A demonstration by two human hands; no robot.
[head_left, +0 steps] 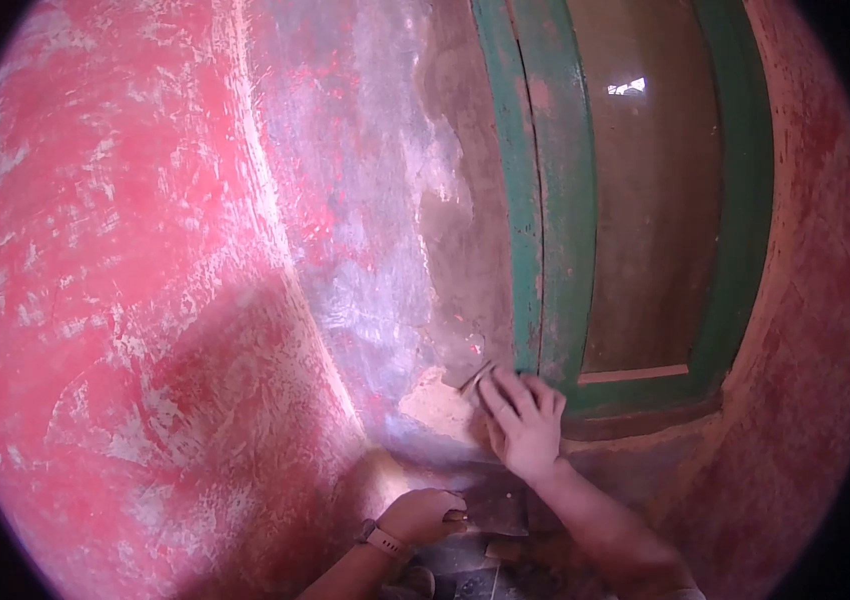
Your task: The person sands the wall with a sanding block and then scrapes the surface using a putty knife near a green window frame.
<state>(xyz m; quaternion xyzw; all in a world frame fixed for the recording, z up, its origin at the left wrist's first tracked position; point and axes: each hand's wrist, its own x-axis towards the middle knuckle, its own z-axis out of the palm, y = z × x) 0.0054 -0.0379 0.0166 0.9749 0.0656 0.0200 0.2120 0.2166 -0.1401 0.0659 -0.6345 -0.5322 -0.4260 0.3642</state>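
Note:
My right hand (525, 420) is closed on a thin flat piece (478, 378), its edge against the wall by a pale, freshly coated-looking patch (440, 402). Its exact kind is hidden by the fingers. Lower down, my left hand (427, 515), with a watch band (385, 541) at the wrist, grips the short handle of a wide putty knife. The dark, broad blade (500, 508) points right, below the patch. Around the patch the wall strip (365, 260) shows worn grey, purple and brownish layers.
A red, white-streaked wall (95, 280) meets the strip at a pale corner edge at left. Right of my hands stands a green wooden frame (565, 180) around a brown panel (650, 220). Another reddish wall (805, 400) curves along the far right.

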